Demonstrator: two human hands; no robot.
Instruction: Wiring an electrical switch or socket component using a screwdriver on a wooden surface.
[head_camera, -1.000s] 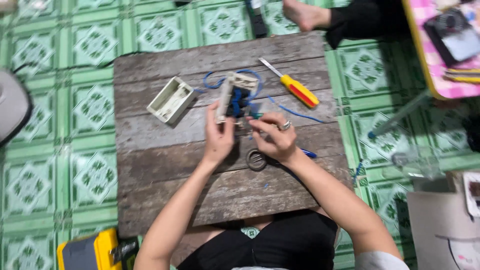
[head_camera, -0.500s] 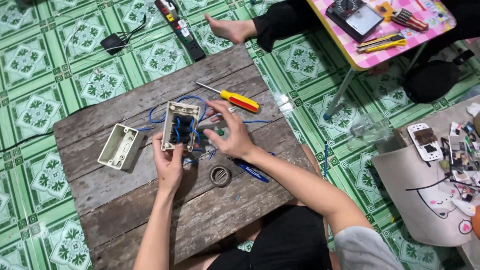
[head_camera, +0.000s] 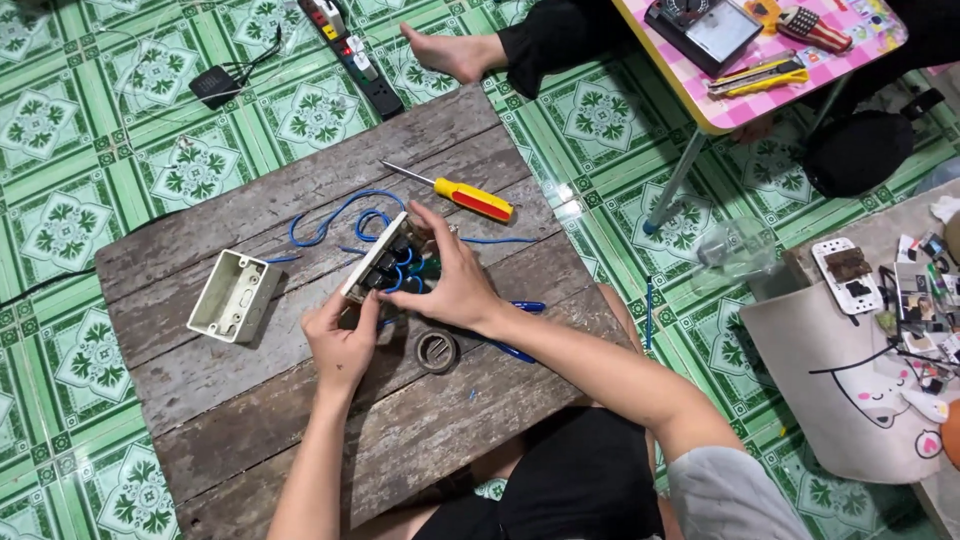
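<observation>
On the wooden worktop (head_camera: 300, 420), both hands close on a cream switch plate (head_camera: 372, 262) tilted on edge: the left hand (head_camera: 342, 340) grips its lower end, the right hand (head_camera: 450, 280) curls over the blue wires (head_camera: 340, 212) at its back. Wiring seems underway; next likely needs the screwdriver (head_camera: 470, 197) or back box (head_camera: 232, 296) nearby.

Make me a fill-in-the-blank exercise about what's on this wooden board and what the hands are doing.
1. Both hands, left hand and right hand, hold a switch plate wired with ____ wires.
2. The screwdriver has a yellow and ____ handle.
3. The empty white box lies on the person's ____ side of the board.
4. The roll of tape lies flat on the ____.

Missing words: blue; red; left; board
</observation>
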